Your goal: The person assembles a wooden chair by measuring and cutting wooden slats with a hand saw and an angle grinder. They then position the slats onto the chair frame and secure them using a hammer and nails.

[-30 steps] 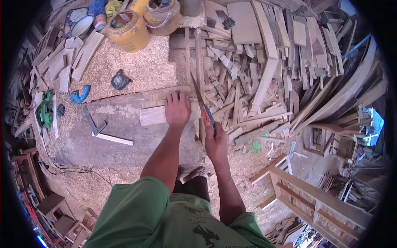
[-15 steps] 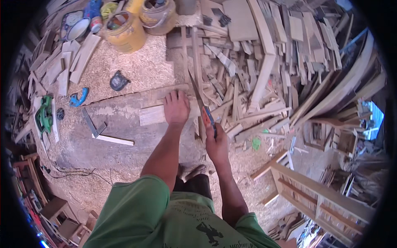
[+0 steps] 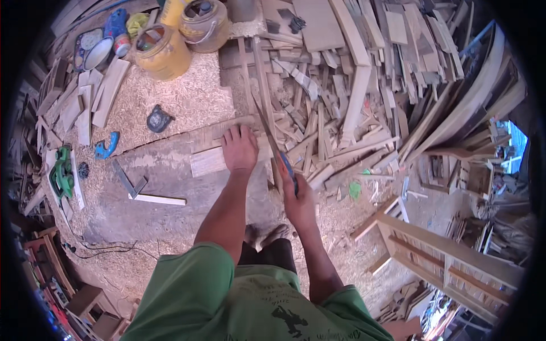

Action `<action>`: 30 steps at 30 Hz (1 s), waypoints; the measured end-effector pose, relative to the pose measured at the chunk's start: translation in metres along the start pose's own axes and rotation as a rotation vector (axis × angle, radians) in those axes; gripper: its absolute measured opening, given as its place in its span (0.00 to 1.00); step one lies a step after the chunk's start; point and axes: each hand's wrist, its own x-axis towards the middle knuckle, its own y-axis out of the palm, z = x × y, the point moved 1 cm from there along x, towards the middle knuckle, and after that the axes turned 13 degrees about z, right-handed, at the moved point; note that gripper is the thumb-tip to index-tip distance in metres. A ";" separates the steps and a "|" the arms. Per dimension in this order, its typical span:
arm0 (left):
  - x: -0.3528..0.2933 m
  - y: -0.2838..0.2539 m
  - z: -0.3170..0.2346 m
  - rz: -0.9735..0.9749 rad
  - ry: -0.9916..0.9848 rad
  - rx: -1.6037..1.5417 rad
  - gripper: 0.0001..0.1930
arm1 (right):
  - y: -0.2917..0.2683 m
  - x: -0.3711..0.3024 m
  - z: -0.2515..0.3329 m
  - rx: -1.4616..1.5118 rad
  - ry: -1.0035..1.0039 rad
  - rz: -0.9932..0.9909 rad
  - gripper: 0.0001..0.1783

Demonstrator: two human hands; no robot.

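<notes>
My left hand [image 3: 240, 149] presses down on a short pale wooden board [image 3: 208, 162], its fingers reaching over the far edge. The board lies on a worn, dusty work surface [image 3: 170, 213]. In my right hand [image 3: 300, 200] is a handsaw [image 3: 266, 126] with an orange and blue handle, my fingers wrapped round the grip. Its long blade points away from me and slants across the board's right end, just right of my left hand. Whether the teeth touch the wood cannot be made out.
On the left lie a metal try square [image 3: 128, 179], a pale wood strip [image 3: 160, 200], a blue curved tool part [image 3: 106, 146] and a green power tool [image 3: 61, 173]. Yellow buckets [image 3: 164, 59] stand behind, amid sawdust. Offcuts [image 3: 318, 122] pile up right; a wooden frame [image 3: 438, 256] stands lower right.
The view has shifted slightly, and the handsaw with my right hand sits a little nearer to me. My left hand stays on the board.
</notes>
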 end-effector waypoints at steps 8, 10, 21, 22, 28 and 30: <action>0.005 -0.004 -0.006 -0.026 0.030 0.006 0.13 | -0.024 -0.094 -0.002 -0.005 0.120 -0.010 0.22; 0.005 -0.001 -0.008 -0.041 0.038 -0.012 0.13 | 0.001 -0.007 -0.024 -0.064 0.036 -0.075 0.22; 0.005 -0.005 -0.007 -0.023 0.023 -0.008 0.12 | -0.033 -0.132 -0.001 0.000 0.175 0.002 0.23; 0.003 -0.005 -0.004 -0.019 0.033 0.003 0.12 | -0.025 -0.115 -0.007 -0.031 0.183 -0.001 0.22; 0.009 -0.006 -0.003 -0.040 0.032 -0.003 0.12 | 0.001 0.042 0.009 -0.063 -0.059 -0.024 0.18; 0.000 -0.003 0.000 -0.012 0.026 -0.003 0.12 | 0.007 0.019 -0.013 -0.069 -0.070 -0.029 0.18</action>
